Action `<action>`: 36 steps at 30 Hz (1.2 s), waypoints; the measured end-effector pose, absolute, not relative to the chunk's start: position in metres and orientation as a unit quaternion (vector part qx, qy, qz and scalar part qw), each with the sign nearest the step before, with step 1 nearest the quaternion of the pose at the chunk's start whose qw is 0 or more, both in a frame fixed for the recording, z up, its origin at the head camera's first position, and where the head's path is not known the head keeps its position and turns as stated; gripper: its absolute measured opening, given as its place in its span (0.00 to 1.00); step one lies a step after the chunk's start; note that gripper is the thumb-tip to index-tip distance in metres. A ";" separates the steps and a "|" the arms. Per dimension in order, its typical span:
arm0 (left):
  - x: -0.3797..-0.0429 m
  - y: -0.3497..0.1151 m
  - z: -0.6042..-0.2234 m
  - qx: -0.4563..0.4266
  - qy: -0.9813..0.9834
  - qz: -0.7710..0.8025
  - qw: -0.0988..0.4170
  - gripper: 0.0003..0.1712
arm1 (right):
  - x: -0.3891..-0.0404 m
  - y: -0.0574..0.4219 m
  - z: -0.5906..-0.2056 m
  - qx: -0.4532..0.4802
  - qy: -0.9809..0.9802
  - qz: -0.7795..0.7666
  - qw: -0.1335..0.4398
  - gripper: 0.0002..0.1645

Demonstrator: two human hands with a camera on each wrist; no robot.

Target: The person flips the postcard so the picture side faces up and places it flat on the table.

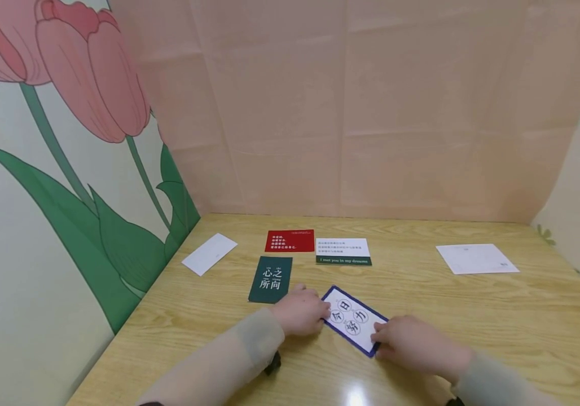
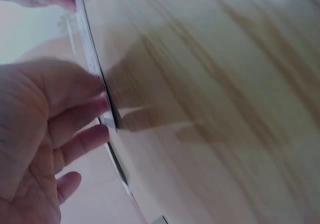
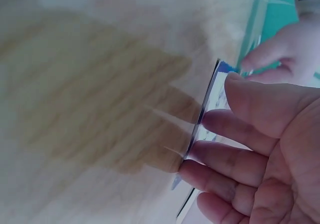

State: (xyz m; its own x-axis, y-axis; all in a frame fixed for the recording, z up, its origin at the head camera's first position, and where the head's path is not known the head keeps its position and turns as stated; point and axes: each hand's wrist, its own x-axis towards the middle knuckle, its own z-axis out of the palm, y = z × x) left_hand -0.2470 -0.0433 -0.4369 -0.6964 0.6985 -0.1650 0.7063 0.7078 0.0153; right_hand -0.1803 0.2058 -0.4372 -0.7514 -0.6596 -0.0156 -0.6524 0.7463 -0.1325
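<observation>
A white card with a dark blue border and black Chinese characters in circles (image 1: pixel 353 317) lies at a slant between the two hands, close over the table. My left hand (image 1: pixel 301 310) holds it by its left end, thumb and fingertips at the edge. At the opposite end my right hand (image 1: pixel 414 345) grips the near right corner, with fingertips overlapping the printed face. The right wrist view shows the thumb and bent fingers of this hand (image 3: pixel 250 149) along the card's edge. Just beyond the left hand lies a dark green card with white characters (image 1: pixel 271 280).
Farther back on the wooden table (image 1: pixel 473 316) lie a red card (image 1: pixel 290 241) and a white card with a green strip (image 1: pixel 343 251). One white card (image 1: pixel 210 254) is at the far left, another (image 1: pixel 478 259) at the right. A pinkish sheet (image 1: pixel 341 113) hangs behind the table.
</observation>
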 end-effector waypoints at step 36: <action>-0.248 0.007 -0.437 0.378 0.916 -0.029 0.133 0.38 | -0.135 0.162 -0.430 -0.206 0.973 -0.033 0.095 0.30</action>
